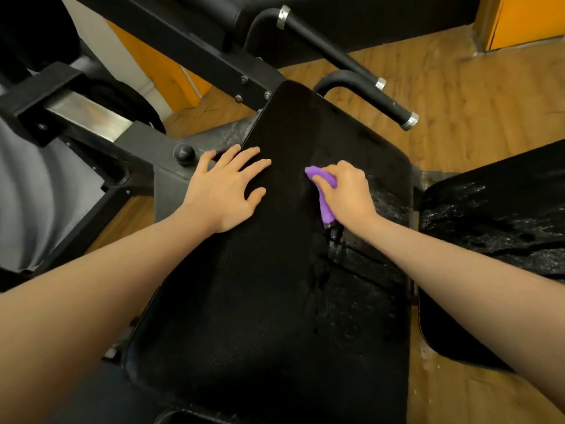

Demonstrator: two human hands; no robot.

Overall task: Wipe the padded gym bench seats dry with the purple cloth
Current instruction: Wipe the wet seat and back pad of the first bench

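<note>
A large black padded seat (275,301) fills the middle of the head view. My right hand (345,191) grips a bunched purple cloth (324,195) and holds it against the pad right of centre. Water drops and wet streaks glisten on the pad's right half, below and beside the cloth; its left half looks matte. My left hand (227,182) rests flat on the pad's upper left part with fingers spread. A second black pad (501,228) lies to the right, and its surface shines with water.
The machine's black steel frame (171,41) and a knob (184,153) stand at the upper left. Two black handle bars with silver ends (351,50) jut out beyond the pad's far end. Wooden floor (474,96) surrounds the equipment.
</note>
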